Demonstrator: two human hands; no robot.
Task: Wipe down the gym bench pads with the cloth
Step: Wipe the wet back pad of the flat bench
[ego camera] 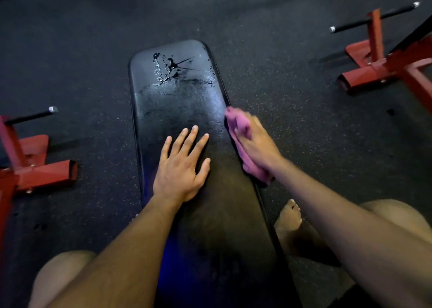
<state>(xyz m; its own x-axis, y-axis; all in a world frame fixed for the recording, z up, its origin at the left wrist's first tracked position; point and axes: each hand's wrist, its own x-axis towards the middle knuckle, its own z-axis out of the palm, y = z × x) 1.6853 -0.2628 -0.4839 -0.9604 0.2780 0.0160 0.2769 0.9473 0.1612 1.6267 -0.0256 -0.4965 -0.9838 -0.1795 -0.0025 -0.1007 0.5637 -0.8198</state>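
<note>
We are in a gym. A black padded bench [180,111] stands on dark speckled rubber flooring [292,101], and red steel rack frames [385,66] with black pegs [374,17] flank it.

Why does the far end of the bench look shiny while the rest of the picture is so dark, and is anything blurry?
Head view: dim overall. The far half of the bench pad glares where light hits wet streaks and droplets; its near end sinks into shadow. The right hand and the pink cloth it grips are slightly smeared; the flat left hand looks sharper. The wide lens bends the red frames at the edges.
</note>
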